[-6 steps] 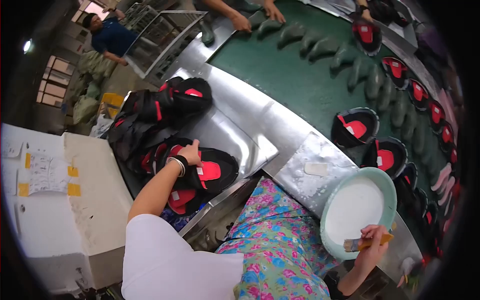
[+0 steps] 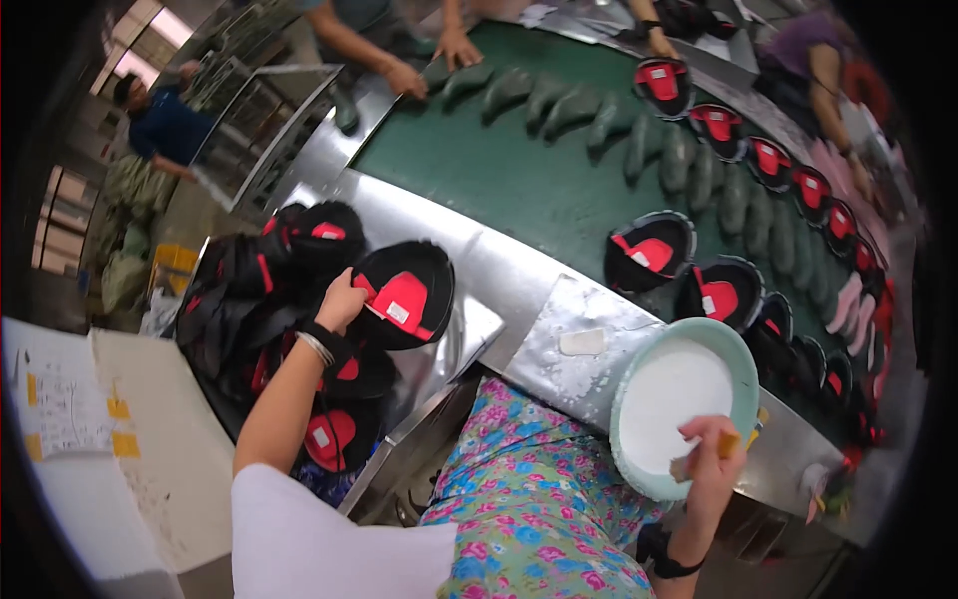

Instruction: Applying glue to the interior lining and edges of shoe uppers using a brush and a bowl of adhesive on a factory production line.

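My left hand grips the edge of a black shoe upper with a red lining and a small white label, raised over the metal worktop. Beneath and beside it lies a heap of similar black and red uppers. My right hand is closed round a brush with a yellow-brown handle. Its bristles are mostly hidden by my fingers, at the near side of a pale green bowl. White liquid fills much of the bowl; I cannot tell whether the bristles touch it.
A green conveyor belt carries rows of dark green shoe lasts and several uppers. A co-worker's hands rest near the lasts at its far end. A pale flat piece lies on the metal ledge left of the bowl.
My left hand has lifted a shoe upper off the heap. My right hand's grip on the brush has turned, its bristle end now mostly hidden. The whole view has shifted.
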A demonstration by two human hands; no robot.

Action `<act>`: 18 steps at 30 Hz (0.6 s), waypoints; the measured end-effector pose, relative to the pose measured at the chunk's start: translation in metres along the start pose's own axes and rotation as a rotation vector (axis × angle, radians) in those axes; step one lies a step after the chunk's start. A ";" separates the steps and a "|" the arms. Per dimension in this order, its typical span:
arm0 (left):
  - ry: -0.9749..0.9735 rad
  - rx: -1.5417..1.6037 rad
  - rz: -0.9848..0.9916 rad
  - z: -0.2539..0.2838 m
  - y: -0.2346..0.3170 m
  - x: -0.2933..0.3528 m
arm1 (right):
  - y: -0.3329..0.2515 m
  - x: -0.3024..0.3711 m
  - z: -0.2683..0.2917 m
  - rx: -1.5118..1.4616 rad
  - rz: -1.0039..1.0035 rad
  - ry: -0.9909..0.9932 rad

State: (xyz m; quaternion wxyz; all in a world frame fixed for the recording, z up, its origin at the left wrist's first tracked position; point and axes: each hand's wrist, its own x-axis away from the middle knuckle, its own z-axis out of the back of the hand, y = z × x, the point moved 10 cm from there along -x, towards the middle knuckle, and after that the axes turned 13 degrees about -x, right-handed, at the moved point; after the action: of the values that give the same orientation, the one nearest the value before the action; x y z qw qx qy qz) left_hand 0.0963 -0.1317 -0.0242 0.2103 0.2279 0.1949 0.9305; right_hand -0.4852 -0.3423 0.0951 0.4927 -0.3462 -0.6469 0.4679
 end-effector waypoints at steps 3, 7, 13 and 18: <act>-0.006 0.401 -0.227 -0.013 0.115 0.033 | -0.042 -0.006 -0.083 0.305 0.524 -0.183; -0.163 0.722 -0.347 -0.042 0.212 0.125 | -0.057 0.010 -0.180 0.515 0.774 -0.363; -0.970 1.218 -0.049 -0.067 0.217 0.199 | -0.037 0.023 -0.161 0.563 0.714 -0.517; -0.563 0.348 -0.857 -0.060 0.239 0.248 | -0.030 0.038 -0.158 0.222 0.355 -0.710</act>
State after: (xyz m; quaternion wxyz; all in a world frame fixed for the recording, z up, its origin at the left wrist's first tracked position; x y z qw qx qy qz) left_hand -0.2071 -0.2285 0.1208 0.5740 0.4002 0.3578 0.6183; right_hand -0.3429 -0.2759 0.1473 0.1851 -0.2141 -0.6526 0.7029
